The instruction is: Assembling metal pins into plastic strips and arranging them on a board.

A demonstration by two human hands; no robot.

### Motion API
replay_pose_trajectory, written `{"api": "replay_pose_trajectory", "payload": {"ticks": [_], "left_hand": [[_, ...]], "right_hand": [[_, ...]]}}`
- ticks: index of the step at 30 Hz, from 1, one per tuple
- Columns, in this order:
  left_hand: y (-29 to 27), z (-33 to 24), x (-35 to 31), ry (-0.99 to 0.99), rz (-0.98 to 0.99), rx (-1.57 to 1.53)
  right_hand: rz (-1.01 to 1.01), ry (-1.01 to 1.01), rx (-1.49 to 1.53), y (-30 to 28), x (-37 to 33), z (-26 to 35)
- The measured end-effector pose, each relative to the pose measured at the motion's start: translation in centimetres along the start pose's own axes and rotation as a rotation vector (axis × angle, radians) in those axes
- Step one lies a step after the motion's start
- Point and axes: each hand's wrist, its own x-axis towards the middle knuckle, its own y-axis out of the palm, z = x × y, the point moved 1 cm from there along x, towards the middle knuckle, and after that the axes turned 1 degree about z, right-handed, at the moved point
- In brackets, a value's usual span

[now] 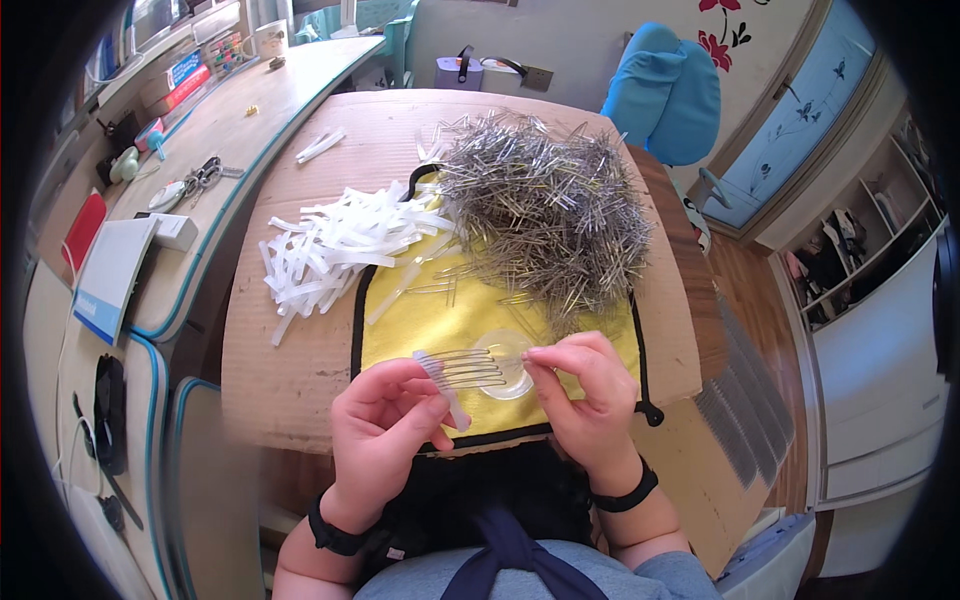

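My left hand (385,415) pinches a white plastic strip (436,378) at the front of the yellow cloth (400,325). Several thin metal wire pins (470,368) stick out of this strip side by side, pointing right. Just past their tips, my right hand (588,395) has thumb and forefinger pressed together; what is between them is too small to tell. Under the pins lies a round clear dish (512,383) on the cloth. Behind my hands rises a big tangled heap of metal pins (555,215), and left of it spreads a pile of white strips (335,240).
Cardboard (290,390) covers the table beneath the black-edged cloth. Two or three stray strips (320,146) lie at its far left. Along the left runs a desk (290,95) with scissors (210,172) and a notebook (112,280). A blue-covered chair (662,95) stands at the back right.
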Motion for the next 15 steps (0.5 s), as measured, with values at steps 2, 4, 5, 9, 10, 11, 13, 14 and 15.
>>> {"api": "replay_pose_trajectory", "payload": {"ticks": [2,4,5,9,10,11,13,14,15], "left_hand": [[-0.01,-0.04,0.00,-0.006,0.016,-0.020],[-0.07,-0.09,-0.09,-0.005,0.006,-0.014],[-0.04,-0.12,-0.07,-0.005,0.007,-0.012],[-0.04,-0.09,0.04,-0.009,0.006,-0.007],[-0.05,-0.04,0.08,-0.010,0.015,-0.009],[-0.09,-0.04,0.08,-0.010,0.023,-0.009],[-0.08,-0.09,0.04,-0.010,0.019,0.001],[-0.01,-0.16,0.03,-0.009,0.018,0.010],[0.02,-0.19,0.00,-0.005,0.018,0.012]], "right_hand": [[0.024,-0.057,-0.072,0.21,0.02,-0.14],[0.009,-0.105,-0.127,0.29,0.09,-0.19],[0.012,-0.104,-0.128,0.29,0.10,-0.23],[0.027,-0.124,-0.175,0.29,0.12,-0.26],[0.035,-0.121,-0.186,0.30,0.14,-0.24],[0.035,-0.122,-0.185,0.31,0.10,-0.21],[-0.020,-0.066,-0.171,0.25,-0.09,-0.14],[-0.021,-0.069,-0.170,0.20,-0.14,-0.07],[-0.068,-0.033,-0.119,0.12,-0.21,-0.05]]}}
